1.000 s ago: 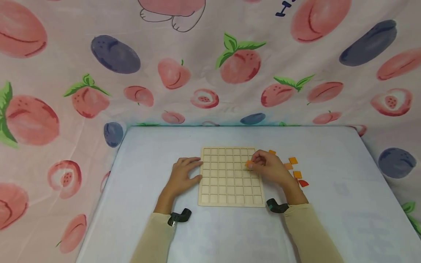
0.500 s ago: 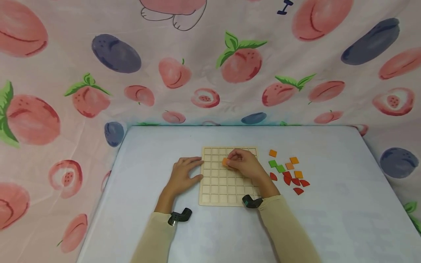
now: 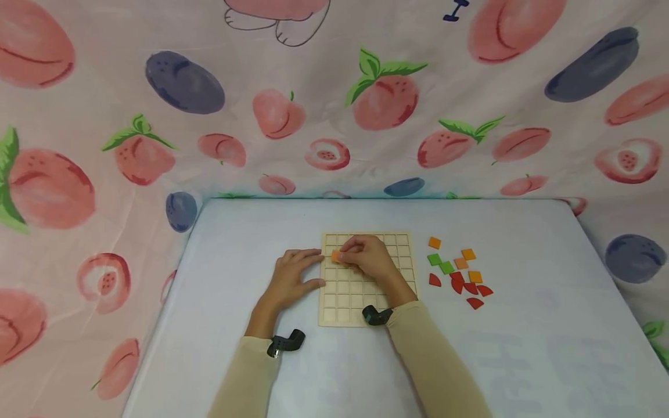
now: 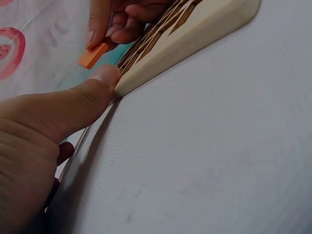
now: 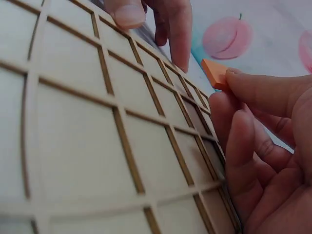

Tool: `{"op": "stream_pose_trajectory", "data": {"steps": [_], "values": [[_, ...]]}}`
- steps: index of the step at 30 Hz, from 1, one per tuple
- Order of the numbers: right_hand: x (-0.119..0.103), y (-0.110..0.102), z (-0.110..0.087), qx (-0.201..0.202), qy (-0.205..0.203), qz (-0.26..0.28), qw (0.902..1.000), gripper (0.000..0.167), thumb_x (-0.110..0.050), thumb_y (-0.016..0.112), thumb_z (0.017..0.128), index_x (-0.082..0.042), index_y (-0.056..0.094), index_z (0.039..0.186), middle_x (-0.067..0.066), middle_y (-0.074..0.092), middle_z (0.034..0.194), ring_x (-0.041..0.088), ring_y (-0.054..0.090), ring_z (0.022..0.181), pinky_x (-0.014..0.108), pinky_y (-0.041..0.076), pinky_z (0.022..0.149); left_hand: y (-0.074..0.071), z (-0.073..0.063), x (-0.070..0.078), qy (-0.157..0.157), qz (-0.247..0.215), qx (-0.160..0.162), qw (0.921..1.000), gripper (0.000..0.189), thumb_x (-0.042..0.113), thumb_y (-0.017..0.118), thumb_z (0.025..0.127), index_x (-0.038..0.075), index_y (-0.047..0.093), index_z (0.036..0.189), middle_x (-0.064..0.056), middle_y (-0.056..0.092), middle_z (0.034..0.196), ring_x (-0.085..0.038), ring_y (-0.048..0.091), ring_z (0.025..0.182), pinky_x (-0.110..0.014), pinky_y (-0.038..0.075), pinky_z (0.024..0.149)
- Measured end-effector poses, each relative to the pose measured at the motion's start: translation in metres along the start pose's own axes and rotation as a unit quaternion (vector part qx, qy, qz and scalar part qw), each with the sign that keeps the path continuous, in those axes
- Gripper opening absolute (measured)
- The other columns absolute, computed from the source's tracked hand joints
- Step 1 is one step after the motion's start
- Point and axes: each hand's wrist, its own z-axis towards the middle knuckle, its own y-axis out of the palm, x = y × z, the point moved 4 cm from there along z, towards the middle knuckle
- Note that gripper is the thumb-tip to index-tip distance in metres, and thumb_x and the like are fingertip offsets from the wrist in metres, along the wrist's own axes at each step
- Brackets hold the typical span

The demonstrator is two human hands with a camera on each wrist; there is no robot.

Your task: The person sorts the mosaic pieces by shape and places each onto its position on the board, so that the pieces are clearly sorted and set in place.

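Observation:
A pale wooden grid board (image 3: 342,302) with raised square compartments lies on the white table. My right hand (image 3: 368,258) pinches a small orange square tile (image 3: 336,256) between thumb and finger, over the board's left columns. In the right wrist view the orange tile (image 5: 215,74) is tilted and held above the grid's ribs. My left hand (image 3: 288,278) rests at the board's left edge, fingers extended and their tips right at the rim. The left wrist view has the left thumb (image 4: 87,100) against the board's side.
To the right of the board lie loose pieces: orange square tiles (image 3: 468,254), green squares (image 3: 435,259) and several red quarter-round pieces (image 3: 475,303). A fruit-patterned cloth (image 3: 324,104) hangs behind the white table (image 3: 549,278) and along its sides.
My right hand has moved left across the board with the orange tile, from its right side to its left columns, uncovering the green and red pieces. The left hand has stayed in place.

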Motion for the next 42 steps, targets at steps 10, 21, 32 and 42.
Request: {"op": "stream_pose_trajectory", "data": {"steps": [10, 21, 32, 42], "values": [[-0.004, 0.013, 0.007, 0.017, -0.020, -0.054, 0.9982, 0.011, -0.022, 0.084, 0.085, -0.013, 0.080, 0.090, 0.002, 0.075, 0.075, 0.016, 0.064, 0.059, 0.028, 0.050, 0.055, -0.002, -0.002, 0.002, -0.001, -0.001, 0.012, 0.9999, 0.057, 0.044, 0.078, 0.088, 0.020, 0.065, 0.138, 0.005, 0.058, 0.148, -0.023, 0.048, 0.129, -0.051, 0.036, 0.105], [-0.003, 0.011, 0.009, 0.013, -0.013, -0.141, 0.9899, 0.011, -0.028, 0.086, 0.082, -0.019, 0.080, 0.084, -0.004, 0.073, 0.074, 0.015, 0.062, 0.070, 0.029, 0.047, 0.067, -0.001, -0.003, 0.000, -0.010, -0.008, 0.009, 0.9999, 0.058, 0.046, 0.078, 0.087, 0.021, 0.066, 0.138, 0.007, 0.057, 0.148, -0.022, 0.048, 0.130, -0.050, 0.035, 0.106], [-0.001, 0.014, 0.013, 0.008, -0.028, -0.181, 0.9831, 0.009, -0.030, 0.084, 0.084, -0.022, 0.080, 0.082, -0.007, 0.071, 0.071, 0.014, 0.059, 0.068, 0.029, 0.046, 0.065, -0.001, -0.001, -0.002, -0.017, -0.005, 0.000, 0.9998, 0.058, 0.046, 0.078, 0.087, 0.023, 0.065, 0.138, 0.008, 0.056, 0.149, -0.022, 0.048, 0.131, -0.050, 0.036, 0.106], [-0.002, 0.013, 0.012, 0.012, -0.032, -0.191, 0.9811, 0.010, -0.031, 0.084, 0.084, -0.022, 0.080, 0.082, -0.006, 0.070, 0.070, 0.014, 0.059, 0.065, 0.029, 0.046, 0.063, 0.001, 0.001, -0.003, -0.012, 0.000, 0.000, 0.9999, 0.057, 0.045, 0.078, 0.087, 0.024, 0.065, 0.138, 0.009, 0.057, 0.149, -0.021, 0.048, 0.130, -0.050, 0.036, 0.106]]}}
